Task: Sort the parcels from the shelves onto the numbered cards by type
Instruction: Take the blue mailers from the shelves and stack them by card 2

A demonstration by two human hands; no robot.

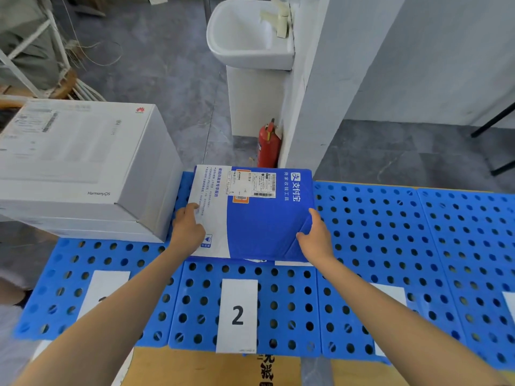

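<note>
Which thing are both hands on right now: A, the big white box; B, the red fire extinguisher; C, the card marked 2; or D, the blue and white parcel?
D: the left hand and the right hand hold the blue and white parcel by its two side edges, on the blue perforated mat beyond the card marked 2.

We cannot read the near-left card, nearer us than the left hand fingers: the forearm covers most of its number. The near-right card, nearer than the right hand fingers, is likewise covered. Far right of them, the far-right card is cut off. Beyond the fingertips, the shipping label on the parcel is too small to read. The white box, left of them, runs out of frame.
</note>
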